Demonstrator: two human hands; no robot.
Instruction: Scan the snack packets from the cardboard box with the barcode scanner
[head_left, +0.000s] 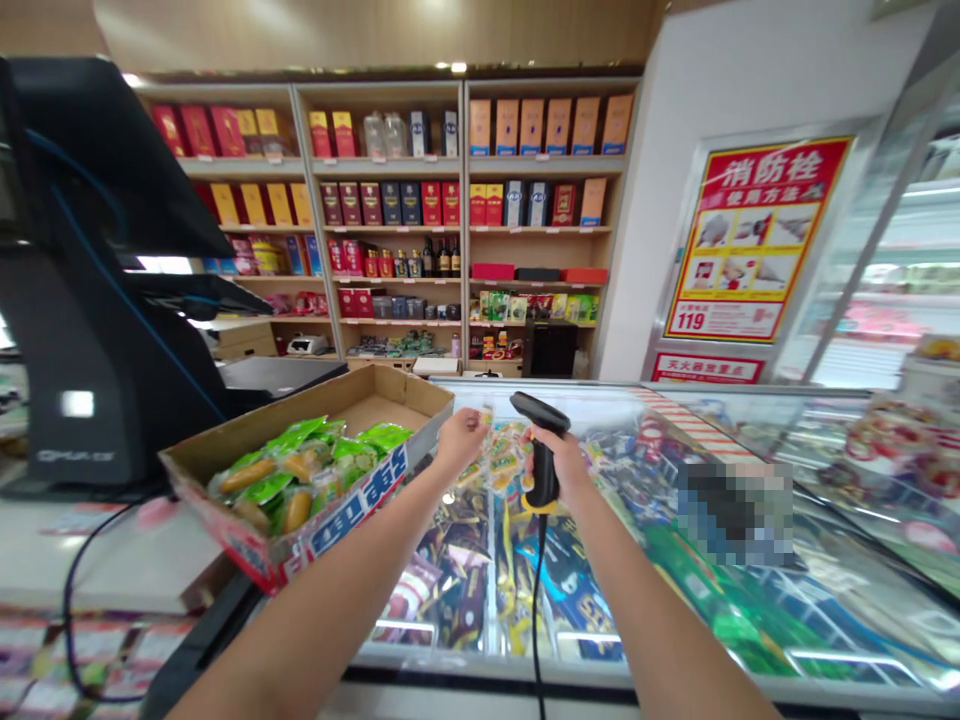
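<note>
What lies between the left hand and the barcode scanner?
A small packet, pinched by the left hand, sits just before the barcode scanner, as the head view shows.

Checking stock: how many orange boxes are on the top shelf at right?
6 orange boxes, side by side in one row along the top shelf of the right-hand unit; more may stand hidden behind them.

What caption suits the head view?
Left hand pinches a small packet, right hand grips a corded barcode scanner above a store freezer.
</note>
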